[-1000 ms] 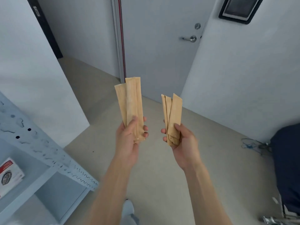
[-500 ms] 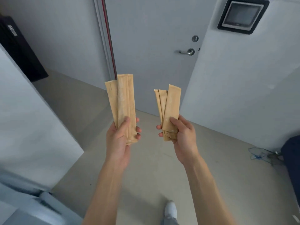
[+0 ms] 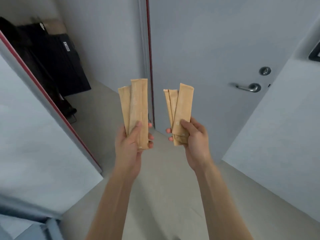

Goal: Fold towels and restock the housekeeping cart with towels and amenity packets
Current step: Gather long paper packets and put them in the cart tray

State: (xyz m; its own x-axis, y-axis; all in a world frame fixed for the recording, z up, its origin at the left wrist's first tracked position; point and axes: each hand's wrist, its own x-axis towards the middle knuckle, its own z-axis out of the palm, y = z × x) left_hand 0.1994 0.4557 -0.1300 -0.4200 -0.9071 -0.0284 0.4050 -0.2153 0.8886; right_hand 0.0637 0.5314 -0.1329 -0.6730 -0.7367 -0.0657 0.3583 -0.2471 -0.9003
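Note:
My left hand (image 3: 129, 146) grips a bundle of long tan amenity packets (image 3: 136, 108) by their lower ends, thumb across the front, the packets standing upright. My right hand (image 3: 194, 141) grips a second fan of tan amenity packets (image 3: 181, 108) the same way, a little to the right and at about the same height. The two bundles are apart, held out in front of me above the floor. No towels and no cart top show in this view.
A grey door (image 3: 207, 58) with a metal lever handle (image 3: 247, 87) stands straight ahead. White walls close in on both sides. A dark case (image 3: 58, 63) sits in the opening at the left. A pale blue shelf corner (image 3: 34, 229) shows at bottom left.
The view has swung left and upward: the door handle has slid right, the dark opening on the left has come into view, the blue shelf has dropped away. Both hands keep their packets.

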